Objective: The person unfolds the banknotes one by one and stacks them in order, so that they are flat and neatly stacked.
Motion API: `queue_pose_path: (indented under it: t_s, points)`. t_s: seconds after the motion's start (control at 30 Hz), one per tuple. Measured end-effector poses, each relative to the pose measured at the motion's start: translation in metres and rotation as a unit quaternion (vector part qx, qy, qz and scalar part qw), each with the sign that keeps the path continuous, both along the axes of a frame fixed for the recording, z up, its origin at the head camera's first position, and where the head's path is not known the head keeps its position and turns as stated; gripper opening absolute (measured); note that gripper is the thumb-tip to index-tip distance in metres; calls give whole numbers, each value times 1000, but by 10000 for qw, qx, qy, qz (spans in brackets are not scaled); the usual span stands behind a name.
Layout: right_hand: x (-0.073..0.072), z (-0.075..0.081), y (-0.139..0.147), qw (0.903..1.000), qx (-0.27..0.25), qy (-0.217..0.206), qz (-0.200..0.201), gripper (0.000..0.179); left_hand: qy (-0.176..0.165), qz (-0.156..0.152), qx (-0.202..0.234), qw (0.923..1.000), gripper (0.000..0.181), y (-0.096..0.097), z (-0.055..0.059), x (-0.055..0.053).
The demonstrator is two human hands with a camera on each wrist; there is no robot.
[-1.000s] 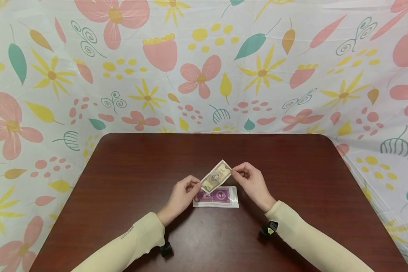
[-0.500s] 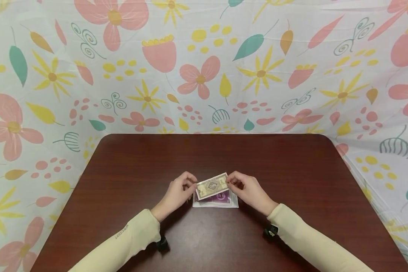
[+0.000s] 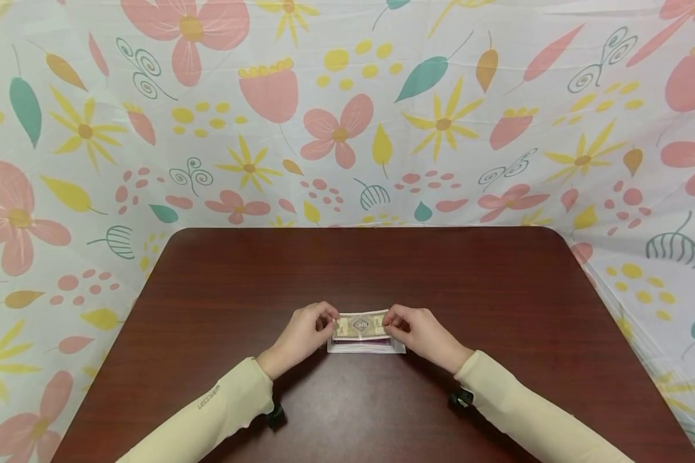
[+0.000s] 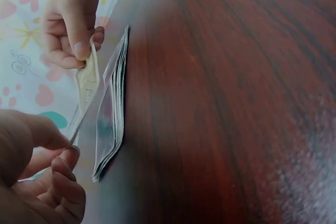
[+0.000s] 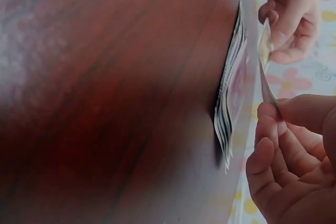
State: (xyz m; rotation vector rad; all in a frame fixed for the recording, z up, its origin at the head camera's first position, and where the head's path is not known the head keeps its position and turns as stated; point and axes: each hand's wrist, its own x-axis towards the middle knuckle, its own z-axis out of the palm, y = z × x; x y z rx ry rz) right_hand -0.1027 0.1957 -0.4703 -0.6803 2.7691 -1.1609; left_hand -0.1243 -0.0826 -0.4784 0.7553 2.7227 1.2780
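A yellowish-brown banknote (image 3: 360, 326) is stretched level between both hands, just above a stack of clear sleeves (image 3: 359, 348) on the table. My left hand (image 3: 304, 335) pinches its left end between thumb and fingers. At the opposite end, my right hand (image 3: 425, 334) pinches the note the same way. Both wrist views show a gap between the banknote (image 4: 87, 85) and the sleeve stack (image 5: 231, 90), whose layered edges fan slightly. A purple note lies in the top sleeve, mostly covered by the held one in the head view.
The dark reddish-brown table (image 3: 255, 270) has rounded far corners. A white cloth with printed flowers (image 3: 338, 132) hangs behind it and along both sides. Dark wrist devices (image 3: 276, 416) sit under the cream sleeves (image 3: 226, 402).
The banknote has turned from a steep slant to level and come down nearer, over the sleeve stack. Both hands have lowered with it, the right one most, keeping their pinch.
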Motion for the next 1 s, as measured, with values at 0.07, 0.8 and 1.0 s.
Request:
queue_pose_path:
  t_s: [0.07, 0.8, 1.0]
  points:
    - [1, -1, -1, 10000, 19, -21, 39, 7, 44, -49, -39, 10000, 12, 0, 1, 1]
    - [2, -7, -13, 9967, 794, 138, 54, 7, 611, -34, -1542, 9861, 14, 5, -7, 7]
    - [1, -3, -14, 9958, 896, 149, 98, 9, 612, -26, -1695, 9836, 13, 7, -3, 5]
